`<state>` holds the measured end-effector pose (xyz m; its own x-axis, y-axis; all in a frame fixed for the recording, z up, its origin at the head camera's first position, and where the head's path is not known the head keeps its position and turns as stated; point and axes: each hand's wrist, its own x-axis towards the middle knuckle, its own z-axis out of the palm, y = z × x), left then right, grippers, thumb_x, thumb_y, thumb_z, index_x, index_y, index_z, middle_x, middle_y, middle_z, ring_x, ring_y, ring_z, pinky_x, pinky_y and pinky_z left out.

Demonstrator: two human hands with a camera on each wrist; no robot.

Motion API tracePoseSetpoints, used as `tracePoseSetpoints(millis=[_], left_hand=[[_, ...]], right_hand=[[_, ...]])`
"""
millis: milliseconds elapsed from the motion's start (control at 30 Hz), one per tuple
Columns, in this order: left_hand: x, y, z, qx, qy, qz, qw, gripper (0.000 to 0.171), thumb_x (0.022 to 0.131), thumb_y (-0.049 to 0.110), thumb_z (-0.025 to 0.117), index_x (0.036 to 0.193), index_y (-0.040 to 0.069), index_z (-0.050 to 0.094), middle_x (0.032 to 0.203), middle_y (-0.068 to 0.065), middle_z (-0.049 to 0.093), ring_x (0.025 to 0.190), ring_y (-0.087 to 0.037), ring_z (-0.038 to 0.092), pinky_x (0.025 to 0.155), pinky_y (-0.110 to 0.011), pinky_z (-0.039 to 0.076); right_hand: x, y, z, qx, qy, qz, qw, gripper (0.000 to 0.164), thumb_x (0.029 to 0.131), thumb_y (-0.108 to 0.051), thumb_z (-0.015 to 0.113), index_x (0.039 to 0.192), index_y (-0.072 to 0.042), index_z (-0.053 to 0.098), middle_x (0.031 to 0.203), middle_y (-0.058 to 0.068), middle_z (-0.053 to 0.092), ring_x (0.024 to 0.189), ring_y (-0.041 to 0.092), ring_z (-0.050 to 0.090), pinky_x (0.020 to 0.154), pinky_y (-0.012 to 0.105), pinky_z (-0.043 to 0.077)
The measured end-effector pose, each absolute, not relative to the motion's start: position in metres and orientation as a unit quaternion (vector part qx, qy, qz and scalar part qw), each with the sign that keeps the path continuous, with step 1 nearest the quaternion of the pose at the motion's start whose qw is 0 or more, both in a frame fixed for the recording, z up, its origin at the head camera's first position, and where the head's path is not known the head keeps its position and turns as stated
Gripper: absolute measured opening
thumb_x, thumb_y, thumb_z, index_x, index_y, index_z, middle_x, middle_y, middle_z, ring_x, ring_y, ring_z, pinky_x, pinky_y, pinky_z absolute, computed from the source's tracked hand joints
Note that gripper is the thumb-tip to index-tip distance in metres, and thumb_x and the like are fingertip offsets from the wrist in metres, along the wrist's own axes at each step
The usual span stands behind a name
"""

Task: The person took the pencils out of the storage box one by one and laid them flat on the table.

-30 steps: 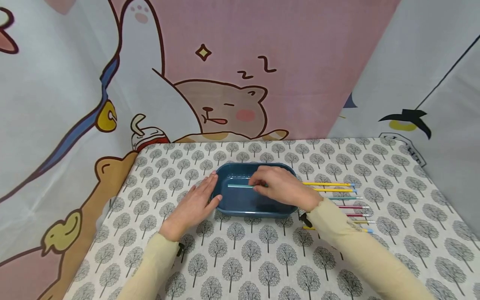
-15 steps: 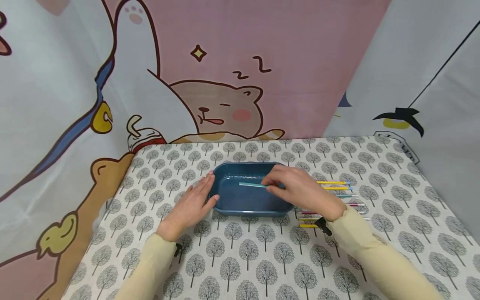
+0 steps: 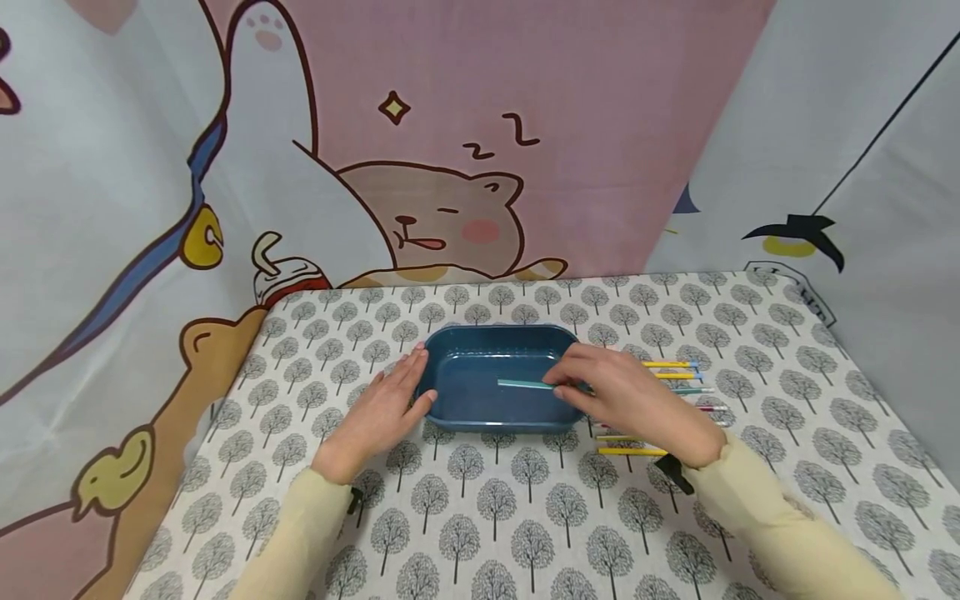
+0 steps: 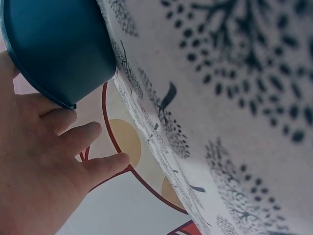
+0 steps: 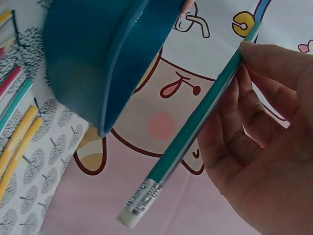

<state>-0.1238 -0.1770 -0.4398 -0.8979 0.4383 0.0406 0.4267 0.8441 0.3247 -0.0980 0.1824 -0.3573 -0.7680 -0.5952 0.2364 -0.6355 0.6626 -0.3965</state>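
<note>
A green pencil [image 3: 523, 384] is pinched between the thumb and fingers of my right hand [image 3: 633, 396], above the right part of a dark blue oblong dish [image 3: 495, 428]. In the right wrist view, the pencil [image 5: 195, 117] slants past the dish wall [image 5: 83, 63], with its metal band and white eraser [image 5: 128, 218] at the lower end. My left hand [image 3: 381, 412] touches the left end of the dish, its fingers extended along the rim. From the left wrist view, the fingers [image 4: 58, 120] lie against the outside of the dish [image 4: 63, 49].
Several pencils lie side by side right of the dish, partly covered by my right hand: a yellow pencil [image 3: 675, 364] at the back, teal and magenta ones between, another yellow pencil [image 3: 630, 452] in front. Tree-print cloth [image 3: 457, 533] covers the table; a cartoon curtain [image 3: 585, 125] hangs behind.
My right hand has moved right and slightly nearer to me, carrying the green pencil from the middle of the dish toward its right side. The left hand stays at the dish's left end.
</note>
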Motion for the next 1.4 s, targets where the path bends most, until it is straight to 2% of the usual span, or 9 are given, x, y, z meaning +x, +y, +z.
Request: tracePoseSetpoints(millis=[567, 800, 1033, 1167, 1400], left_hand=[[-0.124, -0.177, -0.44, 0.226, 0.96, 0.164, 0.012, 0.07, 0.111, 0.048, 0.04, 0.165, 0.008, 0.02, 0.172, -0.009, 0.019, 0.155, -0.033, 0.025, 0.12, -0.062, 0.028], [-0.124, -0.176, -0.439, 0.226, 0.96, 0.166, 0.012, 0.07, 0.111, 0.046, 0.041, 0.165, 0.008, 0.021, 0.171, -0.01, 0.02, 0.155, -0.035, 0.026, 0.12, -0.063, 0.027], [-0.124, -0.176, -0.44, 0.225, 0.96, 0.164, 0.017, 0.07, 0.111, 0.045, 0.042, 0.165, 0.008, 0.021, 0.172, -0.011, 0.019, 0.155, -0.036, 0.025, 0.12, -0.063, 0.027], [-0.124, -0.176, -0.44, 0.225, 0.96, 0.166, 0.019, 0.069, 0.111, 0.044, 0.043, 0.166, 0.009, 0.02, 0.172, -0.01, 0.019, 0.155, -0.035, 0.025, 0.12, -0.063, 0.027], [-0.124, -0.177, -0.441, 0.226, 0.959, 0.17, 0.016, 0.069, 0.111, 0.044, 0.043, 0.165, 0.008, 0.021, 0.172, -0.01, 0.019, 0.155, -0.035, 0.025, 0.12, -0.063, 0.027]], right_hand=[[-0.076, 0.212, -0.374, 0.324, -0.916, 0.228, 0.059, 0.018, 0.092, -0.008, 0.079, 0.106, -0.021, 0.079, 0.1, -0.013, 0.067, 0.078, -0.001, 0.056, 0.065, 0.024, 0.051], [-0.07, 0.221, -0.379, 0.331, -0.912, 0.232, 0.07, 0.02, 0.09, -0.006, 0.079, 0.103, -0.021, 0.08, 0.097, -0.013, 0.066, 0.073, -0.004, 0.053, 0.06, 0.02, 0.049], [-0.065, 0.227, -0.383, 0.32, -0.921, 0.215, 0.062, 0.022, 0.089, -0.008, 0.081, 0.106, -0.021, 0.08, 0.1, -0.012, 0.069, 0.08, 0.0, 0.06, 0.064, 0.023, 0.053], [-0.06, 0.232, -0.385, 0.304, -0.928, 0.21, 0.047, 0.022, 0.089, -0.008, 0.08, 0.108, -0.02, 0.08, 0.099, -0.013, 0.067, 0.079, 0.0, 0.057, 0.063, 0.023, 0.052], [-0.054, 0.244, -0.396, 0.303, -0.926, 0.215, 0.062, 0.023, 0.086, -0.008, 0.083, 0.103, -0.023, 0.08, 0.098, -0.016, 0.066, 0.078, -0.002, 0.056, 0.062, 0.023, 0.051]])
